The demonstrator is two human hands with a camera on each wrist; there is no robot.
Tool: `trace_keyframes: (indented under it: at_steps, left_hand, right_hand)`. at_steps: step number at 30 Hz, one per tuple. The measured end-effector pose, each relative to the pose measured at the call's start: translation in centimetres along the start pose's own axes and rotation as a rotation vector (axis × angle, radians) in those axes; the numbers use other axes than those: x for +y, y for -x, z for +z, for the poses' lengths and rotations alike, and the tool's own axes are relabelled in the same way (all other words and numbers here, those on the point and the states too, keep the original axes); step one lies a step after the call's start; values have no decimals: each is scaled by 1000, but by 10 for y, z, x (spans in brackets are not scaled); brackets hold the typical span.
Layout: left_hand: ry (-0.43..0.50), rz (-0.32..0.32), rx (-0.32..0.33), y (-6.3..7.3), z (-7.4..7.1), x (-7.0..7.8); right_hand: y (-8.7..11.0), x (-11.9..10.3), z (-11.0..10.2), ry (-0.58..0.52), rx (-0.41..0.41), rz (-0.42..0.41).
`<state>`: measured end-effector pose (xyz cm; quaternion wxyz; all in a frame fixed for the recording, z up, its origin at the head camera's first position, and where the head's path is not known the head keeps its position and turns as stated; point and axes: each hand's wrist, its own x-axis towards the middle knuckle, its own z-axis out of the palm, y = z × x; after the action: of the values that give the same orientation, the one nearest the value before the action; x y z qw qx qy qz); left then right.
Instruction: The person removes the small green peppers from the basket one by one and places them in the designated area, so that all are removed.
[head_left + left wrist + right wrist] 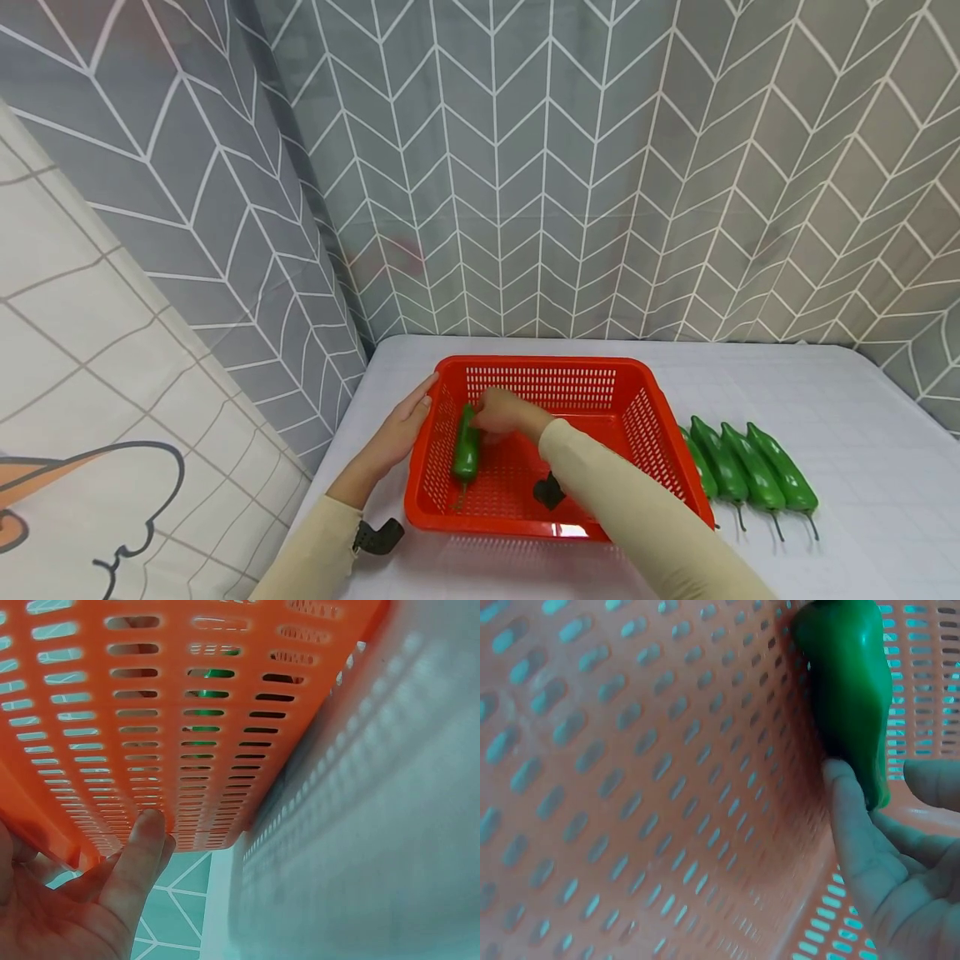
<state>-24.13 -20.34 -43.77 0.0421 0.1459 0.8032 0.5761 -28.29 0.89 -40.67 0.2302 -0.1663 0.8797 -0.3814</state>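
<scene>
A green pepper lies lengthwise along the left inner side of a red perforated basket, its stem toward the near edge. My right hand reaches into the basket at the pepper's far end. In the right wrist view, the fingertips of that hand touch the narrow end of the pepper, and the thumb stands a little apart from it. My left hand rests against the basket's outer left side near the far corner. Its extended finger presses the slotted wall in the left wrist view.
Several green peppers lie side by side on the white table, just right of the basket. A grey patterned curtain hangs behind the table and along its left side.
</scene>
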Motion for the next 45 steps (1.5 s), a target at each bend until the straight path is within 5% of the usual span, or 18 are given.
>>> trace_keyframes:
  at_steps: [17,30,45]
  left_hand:
    - [-3,22,1,0,-2,3]
    - [-2,9,-7,-1,0,1]
    - [11,16,-6,-1,0,-1]
  right_hand:
    - [-5,-7,6,41,19,34]
    - [-1,-6,0,-26,11,70]
    - [16,-2,-20,-44,32,-12]
